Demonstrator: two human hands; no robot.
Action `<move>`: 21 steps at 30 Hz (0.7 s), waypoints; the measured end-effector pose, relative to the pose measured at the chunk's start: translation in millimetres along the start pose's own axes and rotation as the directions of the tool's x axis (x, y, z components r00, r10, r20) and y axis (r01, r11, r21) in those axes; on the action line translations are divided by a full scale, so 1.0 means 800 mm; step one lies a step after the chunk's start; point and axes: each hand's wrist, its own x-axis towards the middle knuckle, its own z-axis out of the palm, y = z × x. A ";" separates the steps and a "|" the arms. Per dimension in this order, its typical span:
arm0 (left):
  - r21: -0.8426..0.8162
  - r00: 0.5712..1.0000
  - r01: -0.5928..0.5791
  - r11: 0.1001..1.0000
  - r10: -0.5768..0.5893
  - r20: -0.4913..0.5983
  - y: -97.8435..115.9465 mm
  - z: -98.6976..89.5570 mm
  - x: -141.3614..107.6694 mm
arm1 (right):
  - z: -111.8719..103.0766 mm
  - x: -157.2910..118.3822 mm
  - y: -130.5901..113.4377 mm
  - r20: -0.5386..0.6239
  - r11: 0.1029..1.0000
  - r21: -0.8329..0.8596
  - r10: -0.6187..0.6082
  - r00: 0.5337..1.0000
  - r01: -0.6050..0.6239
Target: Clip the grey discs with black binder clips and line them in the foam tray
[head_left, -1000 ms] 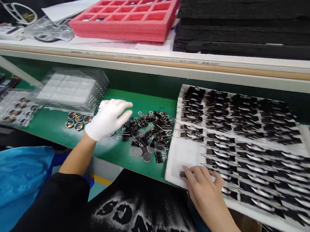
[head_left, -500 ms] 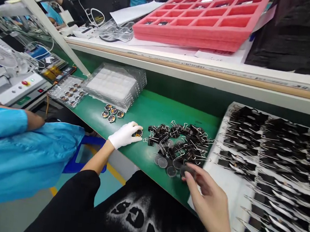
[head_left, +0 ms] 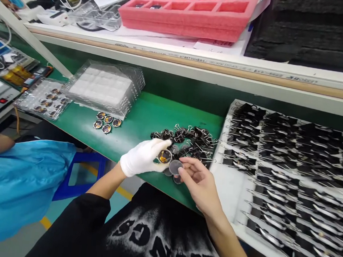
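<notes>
My left hand [head_left: 144, 157], in a white glove, is closed around the rim of a round watch-like part [head_left: 165, 156] with a dark and gold face turned up. Close beside it, my bare right hand [head_left: 198, 180] pinches a dark translucent disc [head_left: 175, 167] between thumb and fingers. The disc sits just right of the round part; whether they touch I cannot tell. Behind both hands lies a heap of black binder clips [head_left: 198, 140] with more grey discs among them, partly hidden by my hands. Several similar round parts [head_left: 108, 119] lie in a cluster farther left on the green table.
Stacked clear plastic trays [head_left: 103, 85] stand at the back left, near another tray of round parts [head_left: 44, 98]. At right, a white board [head_left: 229, 188] carries rows of clipped pieces. A shelf [head_left: 165, 53] above holds a pink foam tray [head_left: 180, 22]. A person's blue garment [head_left: 21, 184] shows at left.
My left hand has lifted the round part from the table and brought it right. My right hand has carried the disc left to meet it. The view has shifted right.
</notes>
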 end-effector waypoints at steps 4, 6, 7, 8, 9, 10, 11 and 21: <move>-0.023 0.992 -0.121 0.992 0.122 0.040 0.026 0.011 0.024 | -0.004 -0.003 0.001 -0.109 0.995 -0.068 -0.073 0.991 0.066; -0.033 0.982 -0.182 0.983 0.183 0.047 0.032 0.017 0.031 | -0.010 -0.005 0.003 -0.126 0.998 -0.037 -0.056 0.990 0.052; -0.045 0.977 -0.203 0.978 0.205 0.052 0.035 0.019 0.034 | -0.012 -0.006 0.005 -0.122 0.999 -0.023 -0.038 0.992 0.036; -0.062 0.975 -0.210 0.976 0.214 0.053 0.038 0.021 0.037 | -0.015 -0.007 0.006 -0.114 1.000 -0.014 -0.016 0.993 0.015; -0.085 0.976 -0.206 0.975 0.211 0.054 0.041 0.024 0.038 | -0.017 -0.008 0.008 -0.110 1.000 -0.008 0.005 0.994 -0.006; -0.116 0.979 -0.188 0.975 0.196 0.056 0.045 0.026 0.039 | -0.019 -0.009 0.009 -0.114 1.000 -0.002 0.022 0.993 -0.022; -0.154 0.984 -0.154 0.976 0.165 0.064 0.050 0.029 0.038 | -0.020 -0.011 0.011 -0.129 0.999 0.002 0.032 0.991 -0.032; -0.274 0.949 0.290 0.917 -0.239 0.206 0.050 0.017 0.028 | -0.040 -0.022 0.026 -0.025 0.997 0.073 0.043 0.999 -0.041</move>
